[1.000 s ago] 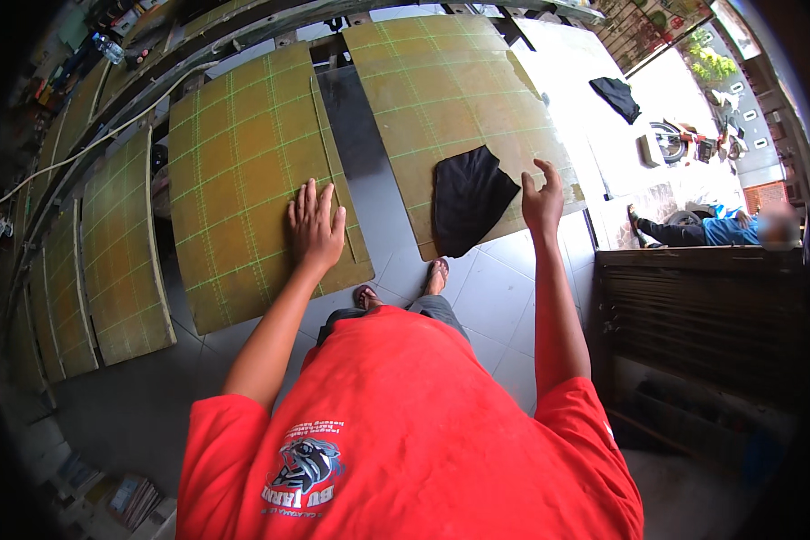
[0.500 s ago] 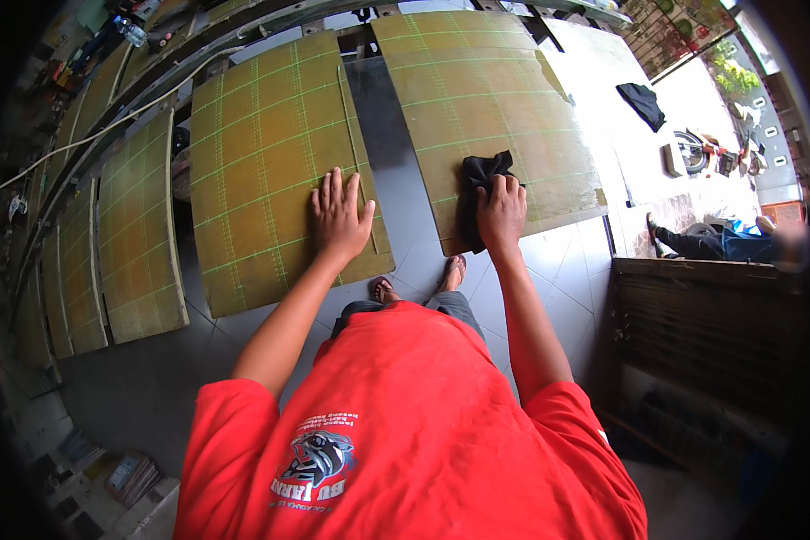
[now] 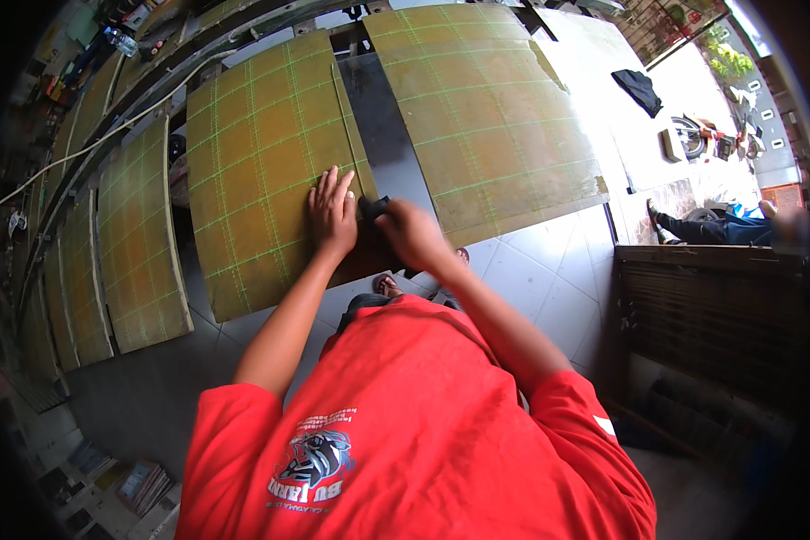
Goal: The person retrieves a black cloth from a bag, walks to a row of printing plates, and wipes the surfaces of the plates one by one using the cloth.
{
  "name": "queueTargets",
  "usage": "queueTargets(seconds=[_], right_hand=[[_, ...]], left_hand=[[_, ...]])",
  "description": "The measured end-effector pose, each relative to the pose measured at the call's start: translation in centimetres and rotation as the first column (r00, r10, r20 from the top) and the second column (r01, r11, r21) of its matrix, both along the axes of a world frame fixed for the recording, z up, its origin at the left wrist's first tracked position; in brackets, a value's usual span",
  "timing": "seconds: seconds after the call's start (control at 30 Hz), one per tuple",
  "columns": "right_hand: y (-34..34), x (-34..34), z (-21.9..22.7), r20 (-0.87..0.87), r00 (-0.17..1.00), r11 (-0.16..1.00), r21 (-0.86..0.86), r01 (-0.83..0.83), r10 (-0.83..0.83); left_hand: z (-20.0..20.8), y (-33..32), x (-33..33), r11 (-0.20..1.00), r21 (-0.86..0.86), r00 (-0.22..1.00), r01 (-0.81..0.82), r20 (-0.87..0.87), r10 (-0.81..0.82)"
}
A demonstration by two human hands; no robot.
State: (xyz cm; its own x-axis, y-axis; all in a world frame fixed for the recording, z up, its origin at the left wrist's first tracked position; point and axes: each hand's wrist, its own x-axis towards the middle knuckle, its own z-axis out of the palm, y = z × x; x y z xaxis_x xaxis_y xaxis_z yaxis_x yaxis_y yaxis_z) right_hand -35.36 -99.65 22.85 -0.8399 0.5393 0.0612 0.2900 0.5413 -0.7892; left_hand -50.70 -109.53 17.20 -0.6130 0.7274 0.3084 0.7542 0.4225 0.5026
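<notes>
My left hand [image 3: 335, 214] lies flat, fingers stretched out, near the right edge of an olive-brown screen panel [image 3: 252, 153] marked with green grid lines. Close beside it, my right hand [image 3: 414, 232] is closed on a black cloth [image 3: 374, 211], bunched over that same panel's near right corner. The right hand is a little smeared by motion, and part of the cloth is hidden under it. A thin strip [image 3: 344, 112] runs along the panel's right side. Across a gap stands a second gridded panel [image 3: 486, 126], with neither hand on it.
More gridded panels [image 3: 139, 234] stand in a row at the left. A pale panel [image 3: 585, 81] bears another black cloth [image 3: 637, 92] at the right. A dark wooden slatted piece [image 3: 711, 310] stands at the lower right. Beyond are a motorcycle [image 3: 693, 139] and a person's leg [image 3: 697, 229].
My right hand has moved left with the black cloth, from the second panel across the gap to the panel under my left hand. The left hand has stayed nearly in place.
</notes>
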Motion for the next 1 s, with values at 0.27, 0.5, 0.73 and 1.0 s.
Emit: queueTargets(seconds=[0.27, 0.5, 0.73, 1.0], right_hand=[[22.8, 16.2, -0.2, 0.112, 0.704, 0.643, 0.528, 0.555, -0.701], [7.7, 1.1, -3.4, 0.165, 0.954, 0.788, 0.607, 0.102, -0.251], [13.0, 4.1, -3.7, 0.213, 0.949, 0.853, 0.514, 0.092, -0.231], [33.2, 20.7, -2.0, 0.243, 0.598, 0.626, 0.505, 0.594, -0.763]], left_hand=[[1.7, 0.3, 1.1, 0.981, -0.194, 0.992, 0.011, -0.122, -0.035], [1.6, 0.2, 1.4, 0.95, -0.313, 0.965, -0.009, -0.251, -0.074], [1.8, 0.3, 1.7, 0.93, -0.367, 0.967, -0.024, -0.243, -0.071], [2.2, 1.3, 2.0, 0.922, -0.386, 0.978, -0.006, -0.195, -0.076]])
